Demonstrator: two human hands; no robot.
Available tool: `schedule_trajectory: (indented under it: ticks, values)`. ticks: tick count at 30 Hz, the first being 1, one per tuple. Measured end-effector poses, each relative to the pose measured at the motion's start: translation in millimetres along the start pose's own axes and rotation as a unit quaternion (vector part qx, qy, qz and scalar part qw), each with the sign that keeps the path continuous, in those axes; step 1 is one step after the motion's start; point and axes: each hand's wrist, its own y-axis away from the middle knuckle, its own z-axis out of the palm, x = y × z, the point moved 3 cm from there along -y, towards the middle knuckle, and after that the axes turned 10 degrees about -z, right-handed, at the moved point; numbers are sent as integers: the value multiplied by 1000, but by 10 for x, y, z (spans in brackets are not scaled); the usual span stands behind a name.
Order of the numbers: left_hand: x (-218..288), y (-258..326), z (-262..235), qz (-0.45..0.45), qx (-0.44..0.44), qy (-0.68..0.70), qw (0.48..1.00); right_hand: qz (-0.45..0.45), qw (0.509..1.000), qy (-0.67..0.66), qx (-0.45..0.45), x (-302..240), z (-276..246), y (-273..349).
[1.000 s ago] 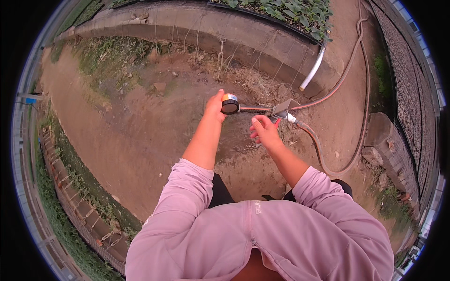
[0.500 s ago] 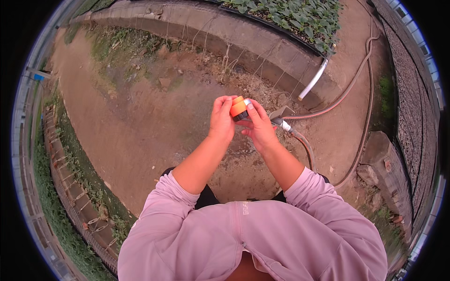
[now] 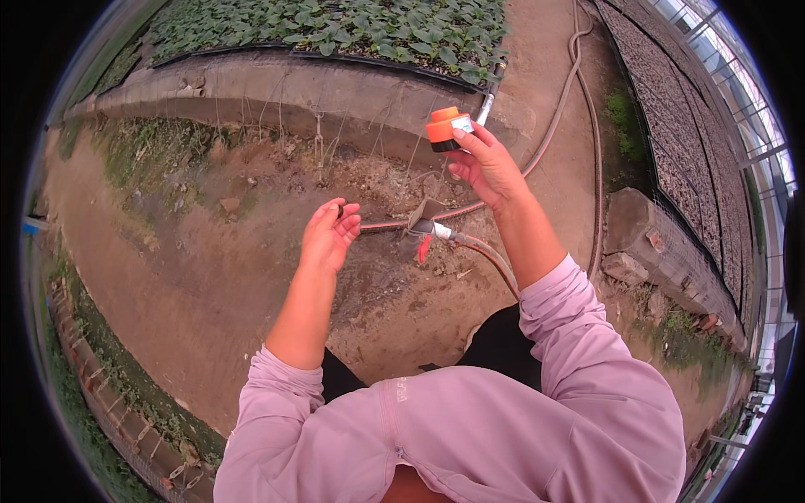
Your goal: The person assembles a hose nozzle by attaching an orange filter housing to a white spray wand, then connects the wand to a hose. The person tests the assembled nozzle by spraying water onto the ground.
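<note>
My right hand (image 3: 492, 172) is raised and holds an orange and black round fitting (image 3: 444, 127) with a white label, stepped to a narrower orange top. My thumb lies on its label side and the fingers pass behind it. Lower and to the left, my left hand (image 3: 323, 241) pinches a small black piece (image 3: 340, 211) between thumb and fingertips; its kind is too small to tell. Between and below the hands, a hose joint with a red lever (image 3: 423, 248) and a white coupling (image 3: 442, 230) hangs beside a grey plate (image 3: 426, 211).
A striped hose (image 3: 490, 254) curves from the joint toward my legs, and more hose (image 3: 579, 67) runs along the ground at the right. Trays of green seedlings (image 3: 394, 33) stand on a concrete ledge (image 3: 235, 88) ahead. A silvery pipe (image 3: 485, 109) sticks out by the tray corner. Concrete blocks (image 3: 633, 226) lie right.
My hands have moved apart. The right hand has lifted the orange fitting up and right, while the left has let go of it and moved left with the small black piece.
</note>
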Motion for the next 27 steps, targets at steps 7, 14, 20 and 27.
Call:
schedule_trajectory:
  ticks: [7, 14, 20, 27]
  values:
    - [-61, 77, 6, -4, 10, 1, 1000, -249, 914, 200, 251, -322, -1545, -736]
    - [-151, 254, 17, 4, 34, -32, 999, -352, 752, 466, 308, -319, -2193, -1020]
    - [-299, 312, -147, -3, 52, -48, 997, -179, 635, 719, 217, -557, -2131, -1058]
    - [-354, 249, -259, -7, 86, -98, 991, -76, 595, 793, 104, -198, -2267, -1441]
